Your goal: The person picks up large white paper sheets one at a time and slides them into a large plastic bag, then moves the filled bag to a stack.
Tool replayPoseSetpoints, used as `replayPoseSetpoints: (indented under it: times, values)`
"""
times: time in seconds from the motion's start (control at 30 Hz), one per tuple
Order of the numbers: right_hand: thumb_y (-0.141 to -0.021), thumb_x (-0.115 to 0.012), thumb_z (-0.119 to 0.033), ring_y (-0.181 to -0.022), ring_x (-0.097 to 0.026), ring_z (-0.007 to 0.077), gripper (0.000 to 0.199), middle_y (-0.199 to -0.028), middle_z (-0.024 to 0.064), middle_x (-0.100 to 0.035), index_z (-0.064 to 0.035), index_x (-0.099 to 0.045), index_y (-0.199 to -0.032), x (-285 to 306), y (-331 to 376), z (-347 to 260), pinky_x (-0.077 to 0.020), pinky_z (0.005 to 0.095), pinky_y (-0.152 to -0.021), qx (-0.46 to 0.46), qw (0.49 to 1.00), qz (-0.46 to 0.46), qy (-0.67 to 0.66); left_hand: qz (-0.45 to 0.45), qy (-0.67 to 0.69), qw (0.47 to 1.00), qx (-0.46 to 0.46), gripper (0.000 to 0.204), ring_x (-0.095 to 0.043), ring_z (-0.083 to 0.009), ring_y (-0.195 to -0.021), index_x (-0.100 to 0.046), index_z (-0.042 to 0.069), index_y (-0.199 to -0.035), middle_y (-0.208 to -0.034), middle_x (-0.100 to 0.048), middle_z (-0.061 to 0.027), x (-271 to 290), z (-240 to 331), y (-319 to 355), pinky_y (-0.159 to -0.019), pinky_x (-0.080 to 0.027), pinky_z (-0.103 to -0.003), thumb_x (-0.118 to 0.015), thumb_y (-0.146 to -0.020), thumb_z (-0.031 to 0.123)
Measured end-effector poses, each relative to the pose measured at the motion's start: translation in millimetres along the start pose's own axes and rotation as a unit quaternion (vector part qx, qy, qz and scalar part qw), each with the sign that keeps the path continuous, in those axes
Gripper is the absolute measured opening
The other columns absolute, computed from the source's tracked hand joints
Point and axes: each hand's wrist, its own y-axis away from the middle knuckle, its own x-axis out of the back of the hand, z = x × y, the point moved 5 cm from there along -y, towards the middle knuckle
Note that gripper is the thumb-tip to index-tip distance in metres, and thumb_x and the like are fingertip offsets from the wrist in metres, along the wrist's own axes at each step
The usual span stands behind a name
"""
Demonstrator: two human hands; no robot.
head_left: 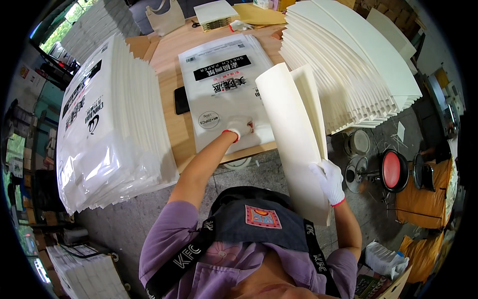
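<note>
On the tabletop [169, 70] a flat paper bag [224, 89] lies in the middle, with a phone [181, 100] just beside it on the left. Further left stands a tall pile of packed bags [107, 129]. On the right a fanned stack of sheets [348, 65] reaches past the table edge (over the floor). Below it, on the floor, stands a stool [392, 170]. Behind the flat bag lies a small bundle [215, 14].

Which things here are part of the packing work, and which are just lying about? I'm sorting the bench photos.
In use:
- left hand pressing on the printed plastic bag
- right hand holding a sheaf of cream paper sheets
- stack of cream sheets
- pile of filled bags

Lying about:
- black phone
- red stool
- white handbag
</note>
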Motion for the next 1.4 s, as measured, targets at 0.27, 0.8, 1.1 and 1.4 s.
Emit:
replayPoseSetpoints:
  times: [0.27, 0.8, 1.1, 1.4]
  values:
    - [-0.086, -0.063, -0.032, -0.066, -0.059, 0.0348, 0.033, -0.076, 0.0170, -0.059, -0.0005, -0.058, -0.076, 2.1, 7.9, -8.7, -0.0447, 0.0402, -0.059, 0.002, 1.000, -0.009, 0.014, 0.114, 0.027, 0.991, -0.062, 0.019, -0.065, -0.0281, -0.089, -0.068, 0.013, -0.095, -0.095, -0.069, -0.0108, 14.4, -8.1, -6.0, -0.077, -0.049, -0.039, -0.055, -0.084, 0.020]
    - [-0.084, -0.061, -0.032, -0.074, -0.063, 0.0371, 0.026, -0.088, 0.0166, -0.063, -0.0061, -0.063, -0.082, 1.1, 17.8, -9.4, -0.0489, 0.0452, -0.063, 0.028, 0.990, -0.041, 0.128, 0.080, 0.562, 0.823, 0.027, 0.035, -0.056, -0.0120, -0.098, -0.054, 0.014, -0.120, -0.105, -0.057, -0.0017, 62.2, -36.6, -41.0, -0.079, -0.050, -0.028, -0.046, -0.089, 0.004]
    - [-0.085, -0.061, -0.032, -0.074, -0.063, 0.0370, 0.028, -0.090, 0.0175, -0.063, -0.0042, -0.062, -0.082, 39.3, 44.5, -26.3, -0.0492, 0.0444, -0.063, -0.010, 0.998, -0.010, 0.053, -0.031, 0.582, 0.811, -0.046, 0.030, -0.055, -0.0130, -0.099, -0.056, 0.008, -0.121, -0.107, -0.057, -0.0054, 44.7, 12.0, -32.8, -0.082, -0.048, -0.026, -0.047, -0.092, 0.010]
    - [-0.089, -0.051, -0.034, -0.073, -0.064, 0.0359, 0.032, -0.104, 0.0170, -0.063, -0.0030, -0.058, -0.085, -9.8, -4.1, -35.2, -0.0515, 0.0452, -0.062, 0.113, 0.965, -0.057, 0.230, 0.088, 0.487, 0.861, -0.113, 0.031, -0.055, -0.0105, -0.067, -0.057, 0.011, -0.119, -0.083, -0.058, 0.0010, 187.8, 51.8, 2.6, -0.068, -0.049, -0.029, -0.054, -0.089, 0.013]
